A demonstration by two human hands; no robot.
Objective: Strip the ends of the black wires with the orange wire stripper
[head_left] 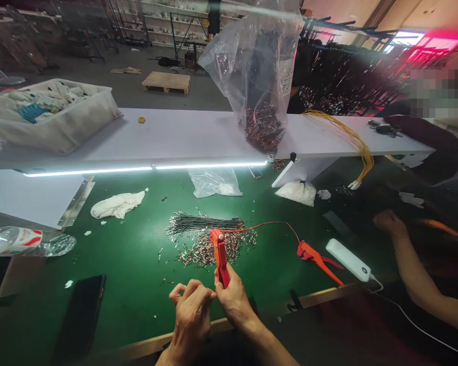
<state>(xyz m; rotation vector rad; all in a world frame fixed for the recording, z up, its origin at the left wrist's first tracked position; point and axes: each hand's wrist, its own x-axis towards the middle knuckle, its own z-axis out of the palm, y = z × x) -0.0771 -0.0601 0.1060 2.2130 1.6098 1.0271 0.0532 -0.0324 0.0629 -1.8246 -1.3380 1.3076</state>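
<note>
My right hand is wrapped round the handles of a red-orange wire stripper, its head pointing away over the pile. Close beside it, my left hand is closed with thumb and fingers pinched; whatever it holds is hidden. Beyond the tool lies a bundle of black wires with metal ends. A heap of small copper-coloured terminals spreads just in front of that bundle. A thin red wire runs from near the tool's head to a second red-orange wire stripper lying on the green table.
A raised white shelf with a light strip spans the back, carrying a plastic bag of metal parts and a white bin. A bottle, phone and power bank lie around. A co-worker's arm is at right.
</note>
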